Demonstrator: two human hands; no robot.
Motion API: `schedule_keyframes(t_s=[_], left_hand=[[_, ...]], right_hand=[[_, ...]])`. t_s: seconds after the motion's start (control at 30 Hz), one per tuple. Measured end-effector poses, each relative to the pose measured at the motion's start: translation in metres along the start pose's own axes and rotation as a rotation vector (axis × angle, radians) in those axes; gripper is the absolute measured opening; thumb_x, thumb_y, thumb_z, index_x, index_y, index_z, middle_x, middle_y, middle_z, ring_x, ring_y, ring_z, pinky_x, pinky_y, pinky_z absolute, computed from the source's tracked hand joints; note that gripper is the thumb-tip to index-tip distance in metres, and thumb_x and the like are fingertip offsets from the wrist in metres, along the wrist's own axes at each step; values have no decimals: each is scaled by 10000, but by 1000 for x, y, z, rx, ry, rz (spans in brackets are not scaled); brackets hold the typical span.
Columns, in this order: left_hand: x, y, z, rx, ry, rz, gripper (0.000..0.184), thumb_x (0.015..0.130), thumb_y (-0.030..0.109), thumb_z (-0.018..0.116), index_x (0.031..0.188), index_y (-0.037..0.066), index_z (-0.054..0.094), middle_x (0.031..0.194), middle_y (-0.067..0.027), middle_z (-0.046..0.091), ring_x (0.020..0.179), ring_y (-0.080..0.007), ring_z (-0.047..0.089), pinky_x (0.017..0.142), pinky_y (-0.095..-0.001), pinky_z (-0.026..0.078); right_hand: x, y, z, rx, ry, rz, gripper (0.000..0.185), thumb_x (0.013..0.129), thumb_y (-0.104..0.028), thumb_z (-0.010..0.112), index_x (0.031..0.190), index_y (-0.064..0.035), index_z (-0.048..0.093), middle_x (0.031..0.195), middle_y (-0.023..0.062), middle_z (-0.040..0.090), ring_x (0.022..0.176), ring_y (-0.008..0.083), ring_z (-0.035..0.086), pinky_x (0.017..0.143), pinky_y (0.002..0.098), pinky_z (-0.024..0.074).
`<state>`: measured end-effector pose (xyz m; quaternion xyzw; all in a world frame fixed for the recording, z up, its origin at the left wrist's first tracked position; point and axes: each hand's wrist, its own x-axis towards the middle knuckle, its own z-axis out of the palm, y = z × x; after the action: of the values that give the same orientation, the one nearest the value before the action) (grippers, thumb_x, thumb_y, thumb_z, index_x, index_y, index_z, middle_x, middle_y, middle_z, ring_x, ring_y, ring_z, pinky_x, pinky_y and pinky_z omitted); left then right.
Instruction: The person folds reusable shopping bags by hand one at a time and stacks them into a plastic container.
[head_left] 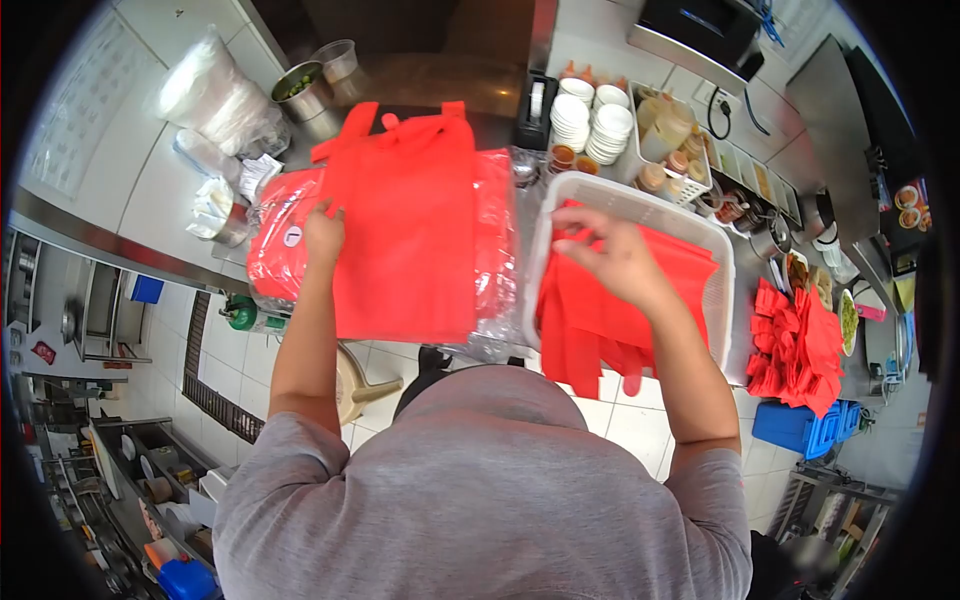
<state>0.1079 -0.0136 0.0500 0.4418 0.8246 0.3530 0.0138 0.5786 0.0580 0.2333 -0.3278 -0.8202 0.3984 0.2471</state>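
Note:
A flat red bag with handles [405, 230] lies in front of me, on top of clear plastic wrapping. My left hand [325, 232] is at its left edge, fingers closed on it. Beneath and to the left is a plastic-wrapped red pack [275, 255] with a round "L" sticker. To the right, a white basket [728, 290] holds several folded red bags [630, 300], some hanging over its near rim. My right hand [605, 250] is above these bags, its fingers apart and nothing visible between them.
Stacked white cups [570, 122], sauce containers and a white bottle basket [690, 190] stand behind the basket. A crumpled red heap [795, 345] is at the far right. A metal pot [305, 100] and plastic bags [215, 95] stand back left.

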Motion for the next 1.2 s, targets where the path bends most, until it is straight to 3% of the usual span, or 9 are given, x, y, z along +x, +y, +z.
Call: schedule_keyframes(t_s=[0.1, 0.17, 0.37, 0.63, 0.8, 0.93, 1.03, 1.1, 1.2], left_hand=[[22, -57, 12, 277, 316, 38, 402, 832, 240, 699, 1149, -2, 646, 1035, -212, 684, 996, -367, 644, 896, -400, 499], [12, -49, 2, 408, 90, -34, 425, 786, 235, 755, 1117, -10, 652, 1002, -198, 689, 948, -351, 655, 844, -390, 511], [30, -61, -24, -90, -56, -257, 338, 733, 211, 811, 941, -20, 679, 829, -138, 702, 725, -271, 657, 701, -361, 516], [38, -69, -31, -38, -62, 202, 234, 813, 106, 718, 996, -31, 669, 987, -188, 691, 913, -282, 669, 781, -335, 519], [57, -58, -27, -1009, -300, -461, 237, 867, 84, 685, 1042, -68, 633, 1057, -121, 672, 965, -172, 636, 807, -284, 514], [76, -30, -69, -1231, -638, -535, 227, 854, 61, 698, 1048, -42, 643, 1107, -111, 650, 956, -155, 633, 818, -275, 511], [81, -6, -91, -1203, -537, -344, 185, 864, 62, 685, 1021, -32, 657, 1110, -99, 657, 941, -157, 634, 822, -273, 507], [92, -2, -82, -575, 43, 279, 144, 876, 63, 667, 986, -30, 672, 1055, -77, 682, 917, -151, 635, 814, -265, 499], [96, 42, -109, -765, 73, 376, 128, 877, 62, 664, 964, -30, 682, 997, -57, 689, 872, -149, 629, 802, -253, 487]], right_hand=[[57, -21, 72, 76, -107, -96, 311, 834, -113, 707, 1127, -28, 649, 951, 72, 691, 832, 133, 626, 768, 270, 499], [99, -21, 114, -117, -170, -48, 311, 845, -167, 662, 1100, 7, 623, 1039, 201, 675, 964, 307, 665, 845, 395, 530], [187, 89, 217, -524, 172, 412, 273, 823, -175, 648, 1013, 17, 609, 964, 204, 664, 947, 349, 650, 863, 449, 515], [184, 97, 258, -545, 430, 687, 338, 769, -214, 742, 1009, -2, 630, 1064, 186, 657, 997, 362, 643, 843, 456, 524], [191, 112, 251, -356, 537, 833, 344, 694, -160, 818, 956, 1, 664, 928, 186, 696, 898, 343, 670, 800, 422, 523], [184, 99, 229, -185, 713, 627, 276, 719, -44, 716, 985, -3, 656, 810, 146, 695, 804, 294, 684, 733, 380, 522], [172, 82, 211, -84, 744, 504, 258, 747, 28, 610, 997, -5, 659, 732, 131, 672, 732, 270, 673, 693, 359, 518], [163, 79, 201, -89, 750, 454, 261, 754, 50, 586, 1000, 1, 658, 690, 116, 657, 682, 239, 660, 665, 334, 511], [155, 56, 177, -236, 781, 372, 263, 792, 29, 595, 1052, 9, 631, 668, 78, 635, 635, 185, 629, 640, 315, 501]])
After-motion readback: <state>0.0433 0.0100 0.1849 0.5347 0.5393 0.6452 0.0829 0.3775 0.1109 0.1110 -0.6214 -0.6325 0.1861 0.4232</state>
